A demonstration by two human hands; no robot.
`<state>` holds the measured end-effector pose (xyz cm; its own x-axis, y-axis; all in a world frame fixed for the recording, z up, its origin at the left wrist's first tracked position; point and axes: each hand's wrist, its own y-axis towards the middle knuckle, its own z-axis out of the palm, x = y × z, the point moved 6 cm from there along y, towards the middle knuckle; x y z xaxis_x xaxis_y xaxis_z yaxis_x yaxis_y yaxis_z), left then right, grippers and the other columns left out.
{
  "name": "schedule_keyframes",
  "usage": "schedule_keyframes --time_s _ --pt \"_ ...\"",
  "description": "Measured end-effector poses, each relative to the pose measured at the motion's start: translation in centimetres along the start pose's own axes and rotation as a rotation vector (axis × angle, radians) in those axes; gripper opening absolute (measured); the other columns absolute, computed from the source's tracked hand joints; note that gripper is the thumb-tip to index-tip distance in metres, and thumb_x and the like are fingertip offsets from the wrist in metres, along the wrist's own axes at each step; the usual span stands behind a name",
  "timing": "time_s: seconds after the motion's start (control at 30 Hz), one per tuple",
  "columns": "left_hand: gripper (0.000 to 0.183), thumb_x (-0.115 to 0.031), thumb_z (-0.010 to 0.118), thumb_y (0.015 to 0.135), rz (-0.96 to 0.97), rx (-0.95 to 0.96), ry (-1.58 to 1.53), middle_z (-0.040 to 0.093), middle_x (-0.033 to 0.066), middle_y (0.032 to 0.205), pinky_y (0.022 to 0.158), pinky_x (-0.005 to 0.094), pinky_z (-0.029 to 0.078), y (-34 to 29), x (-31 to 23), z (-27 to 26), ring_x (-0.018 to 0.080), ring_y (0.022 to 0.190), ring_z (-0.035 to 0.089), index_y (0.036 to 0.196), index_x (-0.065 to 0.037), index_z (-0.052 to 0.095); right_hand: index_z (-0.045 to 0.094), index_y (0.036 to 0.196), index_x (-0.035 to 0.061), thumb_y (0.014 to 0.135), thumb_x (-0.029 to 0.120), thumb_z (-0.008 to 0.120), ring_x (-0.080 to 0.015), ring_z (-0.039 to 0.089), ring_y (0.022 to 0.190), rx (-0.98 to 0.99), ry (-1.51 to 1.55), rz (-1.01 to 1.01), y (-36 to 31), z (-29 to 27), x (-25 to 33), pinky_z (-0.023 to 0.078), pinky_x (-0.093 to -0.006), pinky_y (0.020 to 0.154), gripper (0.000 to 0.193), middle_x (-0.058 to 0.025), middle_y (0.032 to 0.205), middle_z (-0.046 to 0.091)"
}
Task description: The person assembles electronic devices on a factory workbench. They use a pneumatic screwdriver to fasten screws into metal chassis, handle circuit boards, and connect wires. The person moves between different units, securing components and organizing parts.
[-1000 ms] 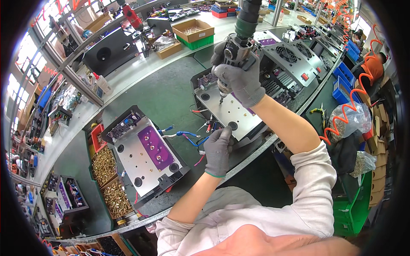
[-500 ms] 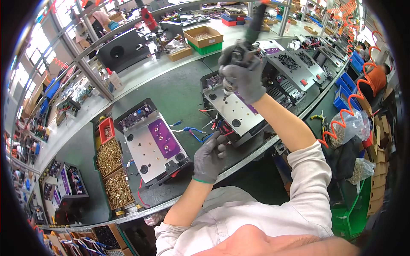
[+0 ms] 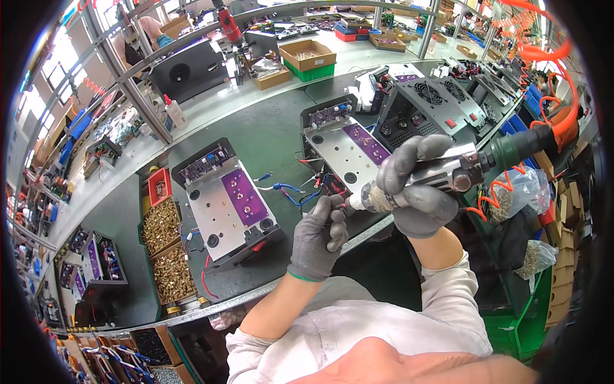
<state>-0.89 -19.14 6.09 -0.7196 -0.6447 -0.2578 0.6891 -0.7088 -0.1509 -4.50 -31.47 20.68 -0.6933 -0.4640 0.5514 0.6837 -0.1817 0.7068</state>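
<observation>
My right hand, in a grey glove, grips a silver air screwdriver lying nearly level over the bench's front edge. Its tip points left and meets the fingertips of my left hand, also gloved. Those fingers are curled in a pinch; whatever they hold at the tip is too small to make out. Behind both hands sits an open metal chassis with a purple circuit strip and a small board at its far end. A similar chassis stands to the left, with blue connector wires between the two.
Left of the chassis are bins of brass fasteners and a red tray. Further chassis with fans line the right side. A coiled orange air hose hangs at right. A glue bottle stands on the far ledge.
My right hand has brought the screwdriver down from above the right chassis, turning it from upright to nearly level, its tip now at my left fingertips. My left hand has shifted only slightly.
</observation>
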Motion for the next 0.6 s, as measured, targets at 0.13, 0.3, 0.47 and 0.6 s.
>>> schedule_keyframes --time_s 0.13,0.3,0.47,0.6 --pt "0.029 -0.029 0.045 0.1 -0.047 -0.027 -0.107 0.061 0.0029 0.075 0.035 0.0171 0.036 -0.1 0.6 0.3 0.007 0.052 0.051 0.103 -0.004 0.059 0.051 0.114 0.0084 0.065 -0.005 0.058 -0.021 0.058 0.071 -0.029 0.035 -0.052 -0.7 -0.9 0.3 0.048 -0.0347 0.062 0.052 -0.0116 0.093 0.054" --pt "0.032 -0.034 0.048 0.098 -0.085 -0.043 -0.09 0.057 0.0004 0.071 0.036 0.0169 0.034 0.4 1.6 0.2 0.0061 0.051 0.047 0.1 -0.004 0.059 0.05 0.113 0.0105 0.064 -0.014 0.057 -0.0227 0.058 0.07 0.052 0.046 -0.004 -0.9 -1.1 0.9 0.05 -0.0367 0.06 0.056 -0.0137 0.092 0.055" --pt "0.038 -0.042 0.057 0.093 -0.051 -0.299 0.322 0.047 -0.0058 0.065 0.039 0.018 0.027 0.2 1.7 1.1 0.0038 0.047 0.036 0.096 -0.005 0.06 0.051 0.112 0.0056 0.071 -0.008 0.063 -0.0212 0.059 0.068 -0.046 0.014 -0.01 1.1 -2.6 -0.2 0.05 -0.0336 0.054 0.045 -0.0153 0.089 0.057" --pt "0.034 -0.04 0.057 0.093 0.216 -0.51 0.795 0.042 -0.0067 0.062 0.041 0.0196 0.023 3.6 -0.9 -2.8 0.003 0.046 0.032 0.091 -0.006 0.062 0.053 0.103 -0.001 0.072 -0.006 0.061 -0.0147 0.058 0.065 -0.27 -0.248 0.093 3.8 -5.4 -1.4 0.049 -0.0255 0.05 0.032 -0.0116 0.085 0.06"
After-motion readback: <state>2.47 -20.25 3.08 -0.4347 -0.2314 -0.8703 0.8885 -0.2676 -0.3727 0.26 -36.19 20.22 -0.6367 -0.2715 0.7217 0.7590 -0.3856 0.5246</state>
